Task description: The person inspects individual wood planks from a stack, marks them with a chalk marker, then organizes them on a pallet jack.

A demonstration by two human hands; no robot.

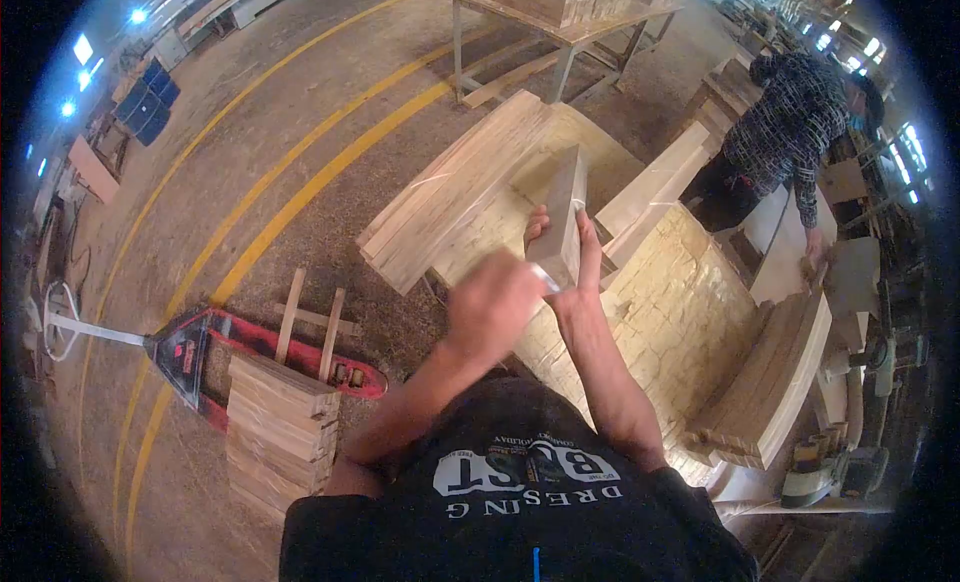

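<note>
My right hand [580, 267] is wrapped around a short wooden block [561, 222], fingers on its left side and thumb along its right. The block tilts away from me above the worktable [670, 292]. Beside the block's near end is my left hand [490, 304], smeared by motion and closed like a fist. A small whitish thing [545, 278] shows at its fingertips; I cannot make out what it is. To the left of the block, a stack of long wooden boards [455, 187] lies at the table's edge.
More wooden pieces [765, 382] are stacked at the table's right end, with others [660, 182] along its far side. A co-worker [785, 132] bends over at the right. On the left stands a red pallet jack [215, 362] beside stacked wood [280, 422]. Another table [560, 32] stands behind.
</note>
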